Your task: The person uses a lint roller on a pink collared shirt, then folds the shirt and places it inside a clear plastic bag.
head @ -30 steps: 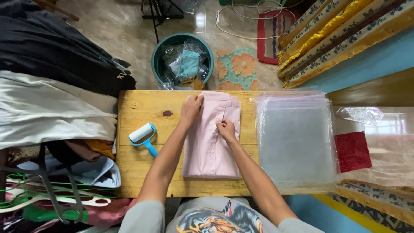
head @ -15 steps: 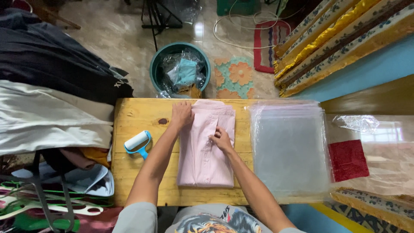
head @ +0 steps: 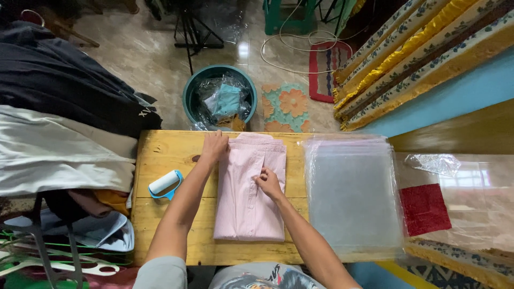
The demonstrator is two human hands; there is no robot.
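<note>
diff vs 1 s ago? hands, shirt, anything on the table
Left hand slid from the top edge of the folded pink striped shirt to its upper-left corner. Right hand stays pinching the button placket. Shirt, blue-handled lint roller and stack of clear plastic bags unmoved.

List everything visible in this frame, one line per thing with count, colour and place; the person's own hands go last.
folded shirt: 1, pale pink, middle of the table.
table: 1, yellow wood, centre.
clear bags: a stack, see-through, on the table right of the shirt.
lint roller: 1, white with blue handle, on the table left of the shirt.
basin: 1, teal, on the floor beyond the table, plastic wrap inside.
clothes pile: dark and cream garments, left.
red cloth: 1, bagged, far right.
floor mat: 1, flowered, beside the basin.
left hand: flat on the shirt's top left corner.
right hand: pinching the shirt's front.
</note>
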